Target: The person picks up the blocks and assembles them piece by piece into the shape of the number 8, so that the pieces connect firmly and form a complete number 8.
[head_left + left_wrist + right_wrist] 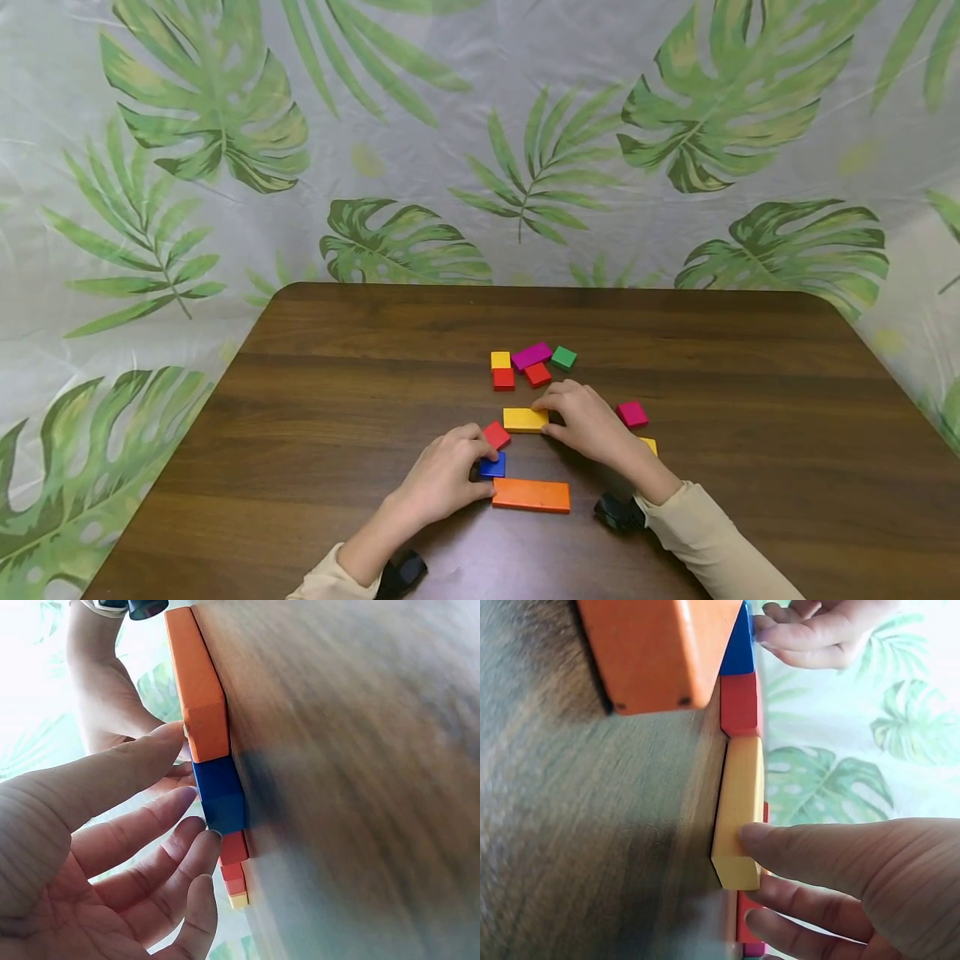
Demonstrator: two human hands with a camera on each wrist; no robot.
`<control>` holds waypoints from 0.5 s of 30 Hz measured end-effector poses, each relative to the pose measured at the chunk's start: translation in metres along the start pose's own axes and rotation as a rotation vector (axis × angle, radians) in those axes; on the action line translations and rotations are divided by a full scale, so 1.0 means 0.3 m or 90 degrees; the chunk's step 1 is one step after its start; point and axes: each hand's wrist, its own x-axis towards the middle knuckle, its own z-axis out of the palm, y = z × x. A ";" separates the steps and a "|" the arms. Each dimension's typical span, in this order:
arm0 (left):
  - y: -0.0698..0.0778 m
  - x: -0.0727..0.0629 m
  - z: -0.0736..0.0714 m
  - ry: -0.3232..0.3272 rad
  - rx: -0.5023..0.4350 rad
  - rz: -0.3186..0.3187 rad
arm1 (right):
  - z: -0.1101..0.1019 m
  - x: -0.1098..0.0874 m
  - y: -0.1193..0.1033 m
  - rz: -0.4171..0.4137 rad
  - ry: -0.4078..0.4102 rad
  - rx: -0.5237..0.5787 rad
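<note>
Free gap beyond orange block (531, 497)

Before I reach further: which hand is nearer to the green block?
Right. The right hand, pinching the long yellow block, is just this side of the green block; the left hand, at the blue block, is farther off, leftward.

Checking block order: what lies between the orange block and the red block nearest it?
The blue block, as the head and left wrist views both show.
</note>
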 end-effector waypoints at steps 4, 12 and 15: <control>0.005 0.006 0.002 -0.006 0.002 -0.001 | -0.004 -0.005 0.005 0.003 0.001 0.002; 0.009 0.008 0.006 -0.010 -0.013 -0.010 | -0.018 -0.012 0.016 0.004 -0.018 0.001; 0.000 0.000 0.007 0.001 -0.017 -0.009 | -0.041 -0.022 0.025 0.001 -0.003 0.008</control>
